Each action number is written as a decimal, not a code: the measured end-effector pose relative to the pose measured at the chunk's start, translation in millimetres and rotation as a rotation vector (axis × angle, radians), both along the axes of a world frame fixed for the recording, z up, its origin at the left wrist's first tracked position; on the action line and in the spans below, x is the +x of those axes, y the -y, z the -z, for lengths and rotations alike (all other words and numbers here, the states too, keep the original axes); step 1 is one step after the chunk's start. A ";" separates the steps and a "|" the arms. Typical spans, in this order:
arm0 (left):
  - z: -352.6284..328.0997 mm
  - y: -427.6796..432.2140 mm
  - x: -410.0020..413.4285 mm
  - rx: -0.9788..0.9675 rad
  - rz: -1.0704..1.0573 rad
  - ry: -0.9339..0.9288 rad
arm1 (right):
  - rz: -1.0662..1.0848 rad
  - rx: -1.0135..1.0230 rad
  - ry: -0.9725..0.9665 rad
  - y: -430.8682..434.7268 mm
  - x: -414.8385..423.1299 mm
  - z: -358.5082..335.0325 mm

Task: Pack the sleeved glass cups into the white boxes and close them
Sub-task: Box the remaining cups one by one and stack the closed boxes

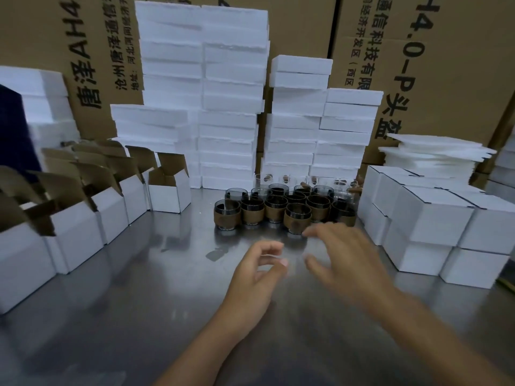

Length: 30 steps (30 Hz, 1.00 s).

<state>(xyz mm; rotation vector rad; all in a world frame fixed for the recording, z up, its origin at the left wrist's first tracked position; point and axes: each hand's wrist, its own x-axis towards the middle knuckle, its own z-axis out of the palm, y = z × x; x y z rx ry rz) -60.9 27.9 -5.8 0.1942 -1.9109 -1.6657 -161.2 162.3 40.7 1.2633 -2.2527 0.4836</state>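
Observation:
Several glass cups in brown sleeves (297,218) stand in a cluster at the middle of the steel table (139,302). A row of open white boxes (167,195) with brown insides lines the left side. Closed white boxes (432,218) are stacked in two layers on the right. My left hand (256,274) hovers over the table just in front of the cups, fingers loosely curled and holding nothing. My right hand (348,257) hovers beside it, blurred, with fingers spread close to the nearest cup.
Tall stacks of white foam blocks (231,107) rise behind the cups. Thin white foam sheets (434,157) lie piled at the back right. Large brown cartons (446,65) form the back wall. A few bare glasses (262,179) stand behind the sleeved ones.

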 end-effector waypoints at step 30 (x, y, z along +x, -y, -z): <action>-24.1 273.2 -55.1 -0.686 -0.690 0.653 | 0.062 -0.053 0.365 36.7 -16.8 56.7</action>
